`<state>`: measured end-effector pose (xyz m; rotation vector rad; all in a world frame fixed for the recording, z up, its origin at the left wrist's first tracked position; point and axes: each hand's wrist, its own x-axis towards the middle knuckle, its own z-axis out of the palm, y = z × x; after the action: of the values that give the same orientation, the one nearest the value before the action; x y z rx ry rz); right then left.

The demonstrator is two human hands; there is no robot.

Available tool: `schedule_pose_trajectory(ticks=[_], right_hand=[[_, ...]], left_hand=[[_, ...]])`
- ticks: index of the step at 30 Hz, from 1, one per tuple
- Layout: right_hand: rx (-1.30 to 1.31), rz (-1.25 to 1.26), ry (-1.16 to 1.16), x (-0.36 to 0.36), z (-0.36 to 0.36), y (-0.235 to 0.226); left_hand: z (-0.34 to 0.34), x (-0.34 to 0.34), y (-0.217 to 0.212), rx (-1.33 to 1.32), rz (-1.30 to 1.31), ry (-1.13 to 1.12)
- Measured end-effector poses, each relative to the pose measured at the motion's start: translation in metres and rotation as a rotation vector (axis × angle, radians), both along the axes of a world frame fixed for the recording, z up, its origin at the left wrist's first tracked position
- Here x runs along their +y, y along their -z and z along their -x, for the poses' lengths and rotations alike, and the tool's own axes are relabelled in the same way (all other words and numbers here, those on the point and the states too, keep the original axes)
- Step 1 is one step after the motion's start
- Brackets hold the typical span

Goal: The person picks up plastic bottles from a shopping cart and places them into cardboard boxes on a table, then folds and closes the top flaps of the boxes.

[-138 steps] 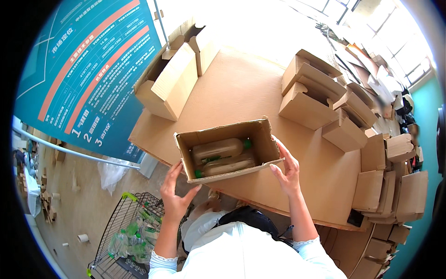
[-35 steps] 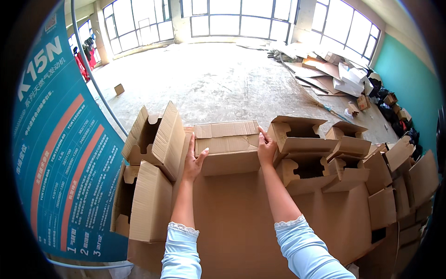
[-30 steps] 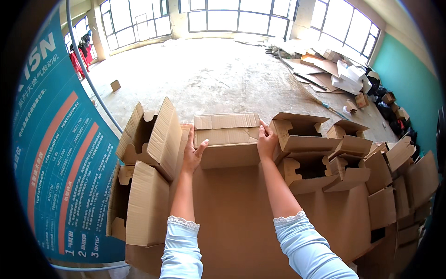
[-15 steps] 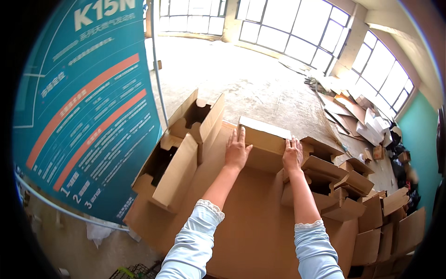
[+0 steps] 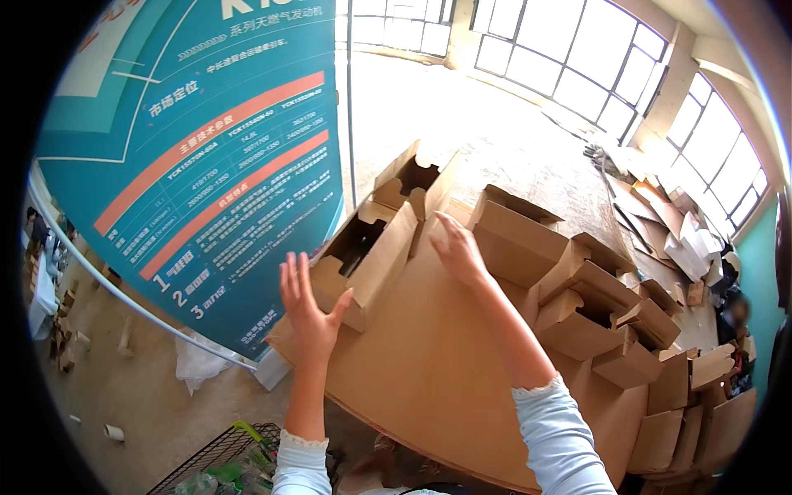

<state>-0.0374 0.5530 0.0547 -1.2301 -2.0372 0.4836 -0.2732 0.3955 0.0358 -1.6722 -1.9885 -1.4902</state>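
Note:
My left hand (image 5: 309,304) is open with spread fingers, at the near end of an open-topped brown cardboard box (image 5: 381,272). Whether its fingers touch the box cannot be made out. Behind that box, a second open carton (image 5: 441,186) stands at the far left of the brown cardboard surface (image 5: 421,338). My right hand (image 5: 459,250) has its fingers stretched out in the gap between this carton and a third box (image 5: 521,247) at the far edge; nothing is in it. The third box's flap stands up, with a dark opening behind it.
Several open cartons (image 5: 582,326) crowd the surface's right side, with more stacked boxes (image 5: 685,412) beyond. A teal printed banner (image 5: 223,165) on a curved frame rises at the left. Below it are a wire basket (image 5: 186,466) and clear plastic (image 5: 198,363). Flattened cardboard (image 5: 652,202) lies at the far right.
Both hands have let go of the far middle box, whose opening now shows. They have moved left toward the left-hand boxes. The view has turned left, showing more of the banner.

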Motion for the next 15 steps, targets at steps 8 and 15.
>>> schedule_pose_trajectory(ticks=[8,15], right_hand=[[0.148,0.146,0.186,0.046,0.067,0.063],[-0.164,-0.112,0.106,0.046,0.087,0.077]], left_hand=[[0.018,0.023,0.036,0.072,0.250,0.104],[0.025,0.028,0.060,-0.121,0.292,0.141]])
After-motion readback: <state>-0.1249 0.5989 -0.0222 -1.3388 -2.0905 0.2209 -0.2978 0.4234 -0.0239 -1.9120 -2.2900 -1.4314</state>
